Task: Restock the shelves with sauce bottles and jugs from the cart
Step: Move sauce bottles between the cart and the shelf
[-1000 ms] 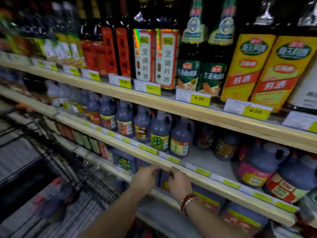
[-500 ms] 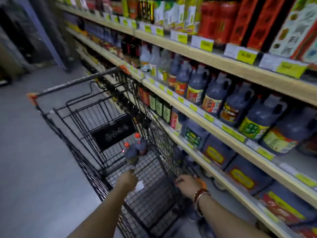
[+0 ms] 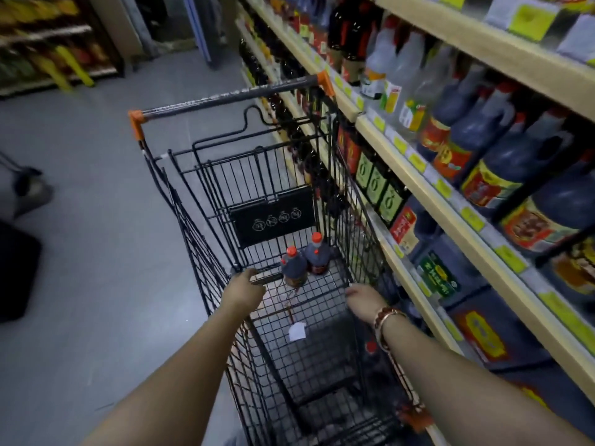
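Head view showed a black wire shopping cart (image 3: pixel 225 98) parked beside the stocked shelves (image 3: pixel 483 40); two dark, red-capped sauce jugs stood upright and touching at the far end of its basket, under the black flap (image 3: pixel 273 220): the nearer jug (image 3: pixel 293 268) and the farther jug (image 3: pixel 317 256); the left hand (image 3: pixel 244 288) reached in by the basket's left wall, just beside the nearer jug, its fingers hidden, so their grasp could not be told; the right hand (image 3: pixel 363 299), with a beaded bracelet (image 3: pixel 384 317), hovered by the right wall, fingers (image 3: pixel 350 291) relaxed and holding nothing; a paper slip (image 3: pixel 297 331) lay on the basket floor.
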`<control>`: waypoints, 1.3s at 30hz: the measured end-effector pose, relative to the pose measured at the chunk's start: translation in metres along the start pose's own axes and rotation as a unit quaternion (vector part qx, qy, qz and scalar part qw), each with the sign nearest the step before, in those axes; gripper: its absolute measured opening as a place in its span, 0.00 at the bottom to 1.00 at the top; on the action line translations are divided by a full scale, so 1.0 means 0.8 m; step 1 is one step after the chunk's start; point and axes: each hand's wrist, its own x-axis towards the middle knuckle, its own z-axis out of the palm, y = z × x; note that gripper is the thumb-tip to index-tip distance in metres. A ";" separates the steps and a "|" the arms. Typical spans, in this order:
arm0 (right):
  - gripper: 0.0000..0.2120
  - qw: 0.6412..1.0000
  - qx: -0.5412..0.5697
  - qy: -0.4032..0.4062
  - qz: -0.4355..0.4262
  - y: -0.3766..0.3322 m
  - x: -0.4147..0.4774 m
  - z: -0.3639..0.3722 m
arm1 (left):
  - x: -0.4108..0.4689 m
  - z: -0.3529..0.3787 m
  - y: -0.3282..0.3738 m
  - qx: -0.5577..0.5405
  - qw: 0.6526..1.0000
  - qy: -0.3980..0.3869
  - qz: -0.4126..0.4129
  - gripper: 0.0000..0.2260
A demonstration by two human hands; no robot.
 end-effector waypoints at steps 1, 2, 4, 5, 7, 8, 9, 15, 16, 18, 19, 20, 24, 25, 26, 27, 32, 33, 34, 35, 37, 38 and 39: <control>0.14 1.000 0.000 0.002 0.003 -0.009 0.008 -0.003 | 0.012 -0.001 0.004 0.004 1.000 -0.002 0.000 0.24; 0.15 1.000 0.003 0.006 0.004 -0.017 0.016 -0.006 | 0.021 -0.002 0.010 0.013 1.000 -0.005 0.004 0.25; 0.16 1.000 0.004 0.019 0.011 -0.033 0.042 -0.010 | 0.054 -0.001 0.021 0.032 0.999 -0.019 0.018 0.26; 0.16 1.000 0.004 0.028 0.015 -0.041 0.054 -0.011 | 0.070 -0.001 0.028 0.039 0.998 -0.031 0.026 0.26; 0.15 0.999 0.015 0.043 0.027 -0.053 0.086 -0.010 | 0.110 0.004 0.043 0.062 0.995 -0.063 0.048 0.25; 0.15 0.998 0.024 0.051 0.031 -0.058 0.099 -0.010 | 0.126 0.007 0.050 0.081 0.992 -0.072 0.063 0.24; 0.14 0.997 0.034 0.060 0.041 -0.063 0.118 -0.008 | 0.149 0.013 0.057 0.103 0.987 -0.085 0.087 0.22; 0.16 0.993 0.044 0.068 0.080 -0.085 0.217 0.009 | 0.262 0.054 0.083 0.263 0.935 -0.175 0.162 0.16; 0.15 0.994 0.038 0.067 0.076 -0.088 0.231 0.011 | 0.276 0.061 0.084 0.266 0.932 -0.184 0.165 0.16; 0.14 0.994 0.025 0.066 0.080 -0.091 0.261 0.016 | 0.299 0.077 0.078 0.268 0.923 -0.208 0.182 0.14; 0.14 0.995 0.022 0.063 0.079 -0.091 0.275 0.020 | 0.311 0.088 0.071 0.269 0.917 -0.224 0.194 0.13; 0.15 0.995 0.022 0.055 0.078 -0.092 0.288 0.021 | 0.321 0.099 0.065 0.279 0.911 -0.230 0.197 0.13; 0.23 0.996 -0.046 -0.031 0.066 -0.087 0.332 0.032 | 0.345 0.128 0.056 0.249 0.912 -0.285 0.155 0.16; 0.25 0.995 -0.065 -0.042 0.057 -0.084 0.341 0.034 | 0.345 0.129 0.056 0.253 0.915 -0.266 0.165 0.16; 0.27 0.994 -0.086 -0.050 0.051 -0.083 0.346 0.037 | 0.342 0.129 0.057 0.255 0.919 -0.255 0.161 0.16; 0.27 0.992 -0.106 -0.056 0.045 -0.081 0.352 0.038 | 0.341 0.129 0.058 0.247 0.922 -0.253 0.156 0.16; 0.24 0.976 -0.207 -0.064 -0.001 -0.074 0.370 0.038 | 0.335 0.121 0.051 0.431 0.790 -0.281 0.333 0.16; 0.24 0.972 -0.223 -0.072 -0.001 -0.073 0.370 0.036 | 0.332 0.118 0.051 0.500 0.723 -0.287 0.382 0.16; 0.23 0.969 -0.236 -0.076 -0.003 -0.073 0.368 0.035 | 0.327 0.117 0.051 0.560 0.652 -0.282 0.426 0.16; 0.21 0.965 -0.252 -0.076 -0.004 -0.073 0.366 0.033 | 0.320 0.116 0.052 0.604 0.587 -0.271 0.466 0.16; 0.19 0.953 -0.300 -0.050 0.008 -0.069 0.358 0.037 | 0.308 0.117 0.049 0.645 0.498 -0.258 0.519 0.16; 0.19 0.944 -0.329 -0.026 0.011 -0.067 0.352 0.041 | 0.304 0.117 0.046 0.645 0.490 -0.247 0.532 0.16; 0.20 0.934 -0.358 -0.005 0.018 -0.065 0.346 0.044 | 0.302 0.113 0.044 0.637 0.503 -0.237 0.533 0.17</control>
